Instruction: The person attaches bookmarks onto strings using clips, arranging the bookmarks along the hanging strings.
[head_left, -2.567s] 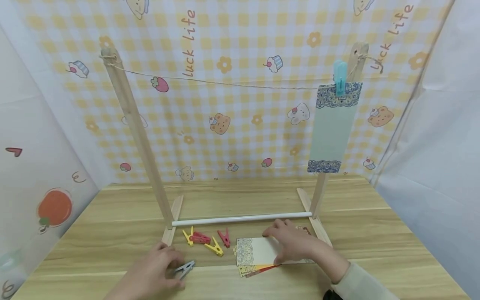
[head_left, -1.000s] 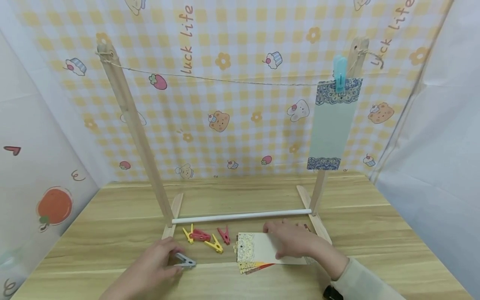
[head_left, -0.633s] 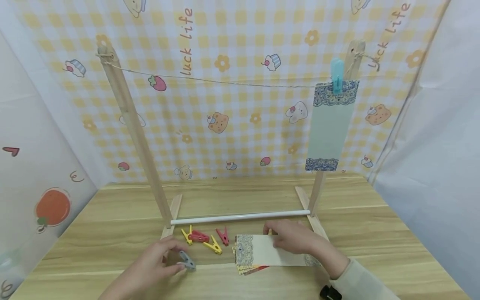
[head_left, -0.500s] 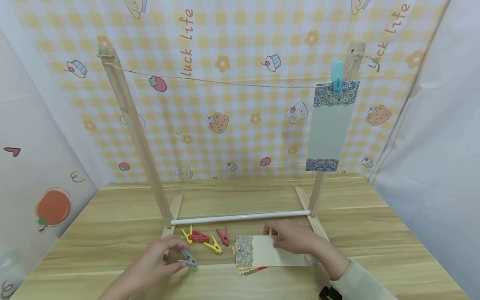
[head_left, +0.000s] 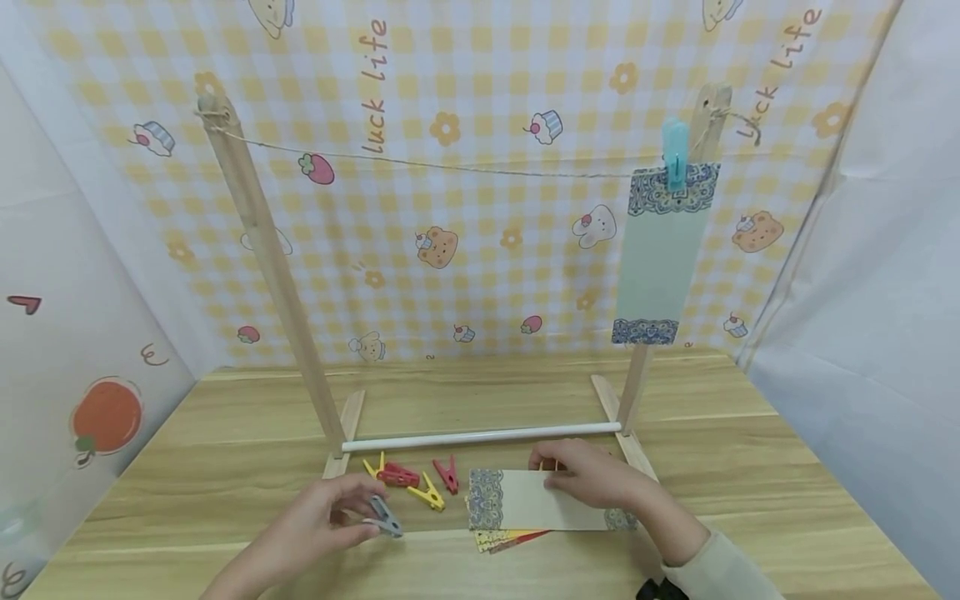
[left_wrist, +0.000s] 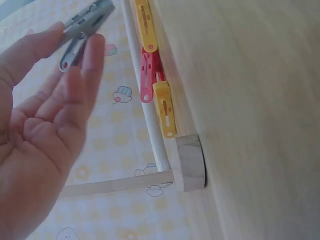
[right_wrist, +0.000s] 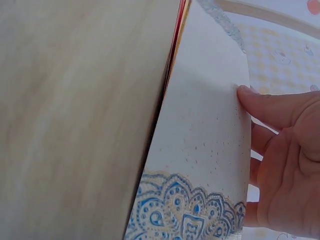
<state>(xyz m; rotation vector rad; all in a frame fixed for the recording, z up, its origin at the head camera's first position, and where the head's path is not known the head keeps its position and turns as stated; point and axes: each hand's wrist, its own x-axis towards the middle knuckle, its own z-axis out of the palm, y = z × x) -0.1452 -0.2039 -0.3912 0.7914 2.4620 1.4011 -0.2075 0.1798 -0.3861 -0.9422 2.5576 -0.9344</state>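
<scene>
My left hand (head_left: 322, 521) pinches a grey clothespin (head_left: 386, 517) between thumb and fingers, just above the table. In the left wrist view the grey clothespin (left_wrist: 82, 30) sits at the fingertips. My right hand (head_left: 600, 477) holds the far edge of a cream card (head_left: 551, 500) with blue patterned ends, thumb on top and fingers behind it. The right wrist view shows the card (right_wrist: 200, 115) tilted, its far edge raised off red and yellow cards (head_left: 513, 540) beneath. Several yellow and red clothespins (head_left: 427, 492) lie between my hands.
Behind stands a wooden frame with a left post (head_left: 273, 267), a white crossbar (head_left: 480, 437) and a string (head_left: 420, 163). A pale green card (head_left: 660, 267) hangs at the string's right end from a light blue clothespin (head_left: 676, 154). A black object (head_left: 662, 590) is by the right sleeve.
My left hand has lifted the grey clothespin and turned it, shifting slightly right. My right hand has gone from lying over the cream card to gripping its far edge and raising it.
</scene>
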